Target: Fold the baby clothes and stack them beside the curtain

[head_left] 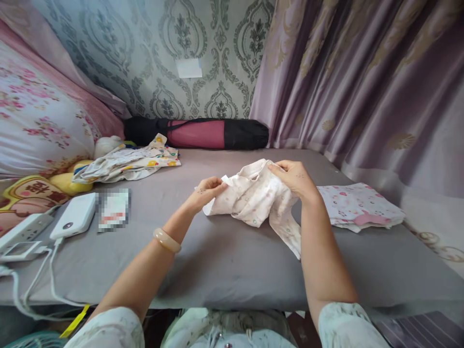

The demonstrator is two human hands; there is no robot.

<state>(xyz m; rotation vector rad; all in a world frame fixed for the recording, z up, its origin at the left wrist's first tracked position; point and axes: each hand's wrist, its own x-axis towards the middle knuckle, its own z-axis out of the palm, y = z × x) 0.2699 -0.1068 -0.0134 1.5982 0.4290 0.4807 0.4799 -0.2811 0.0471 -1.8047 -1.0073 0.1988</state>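
**Desk:** What is in the grip?

**Reporter:** A person's left hand (208,191) and right hand (294,180) each close, thumb against fingers, on a white, faintly printed soft-cloth garment (250,195). It is held up between them, over the middle of a grey fabric-covered surface (224,270); whether its dangling end touches down cannot be told.

**Desk:** Why so far apart?

**Reporter:** Apparently to keep the top edge raised and the cloth spread, while the loose part hangs free beside the right forearm.

**Desk:** And around it?

**Reporter:** To the right, a flat-folded pile of white cloth with pink print (357,205), seemingly laid aside to stay neat. To the far left, a rumpled pale cloth with yellow and red print (137,162).

**Desk:** The count?

**Reporter:** Two hands, one garment, one folded pile, one rumpled cloth and, along the wall, one long black-and-maroon fabric bag (197,134).
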